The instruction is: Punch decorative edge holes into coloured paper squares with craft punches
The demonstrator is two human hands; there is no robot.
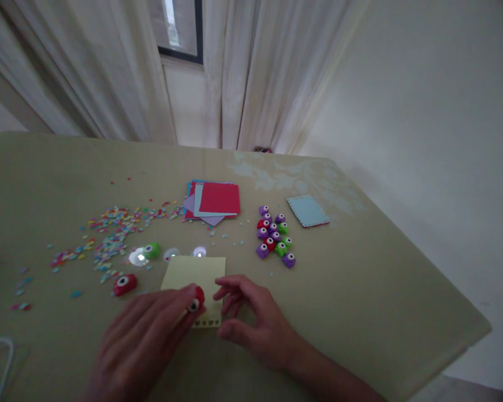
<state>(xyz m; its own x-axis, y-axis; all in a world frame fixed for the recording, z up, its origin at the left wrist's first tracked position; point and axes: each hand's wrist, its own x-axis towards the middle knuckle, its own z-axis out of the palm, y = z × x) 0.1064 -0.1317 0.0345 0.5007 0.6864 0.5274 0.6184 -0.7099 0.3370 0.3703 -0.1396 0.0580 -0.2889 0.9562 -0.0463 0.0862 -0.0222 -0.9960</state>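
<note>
Red, shiny and rounded, a small one-eyed piece (198,297) is sitting at the very fingertips of the left hand (145,335), in the head view. The fingers are closing narrowly around it, leaving its white eye with a black pupil facing the near side. The grip is holding it above the middle of a pale yellow paper sheet (197,276), whose near edge is showing a row of small punched shapes; whether the piece is touching the paper, I cannot tell. The right hand (251,315) is hovering by the sheet's right edge, its fingers curving loosely with a wide gap to the thumb, holding nothing.

Farther left, a larger-looking red one-eyed piece (125,285) is resting on the beige patterned tablecloth (360,290), near the left hand. Beyond it, a bright green rounded piece (151,250) is lying beside a glossy patch of reflected light. Tiny multicoloured paper confetti (115,240) is spreading across the left side. At the far middle, a stack of red, blue and lilac paper squares (220,198) is lying unevenly. To its right, purple, red and green one-eyed pieces (275,235) are clustering, and a light blue paper square with punched edges (308,210) is resting farther right.
</note>
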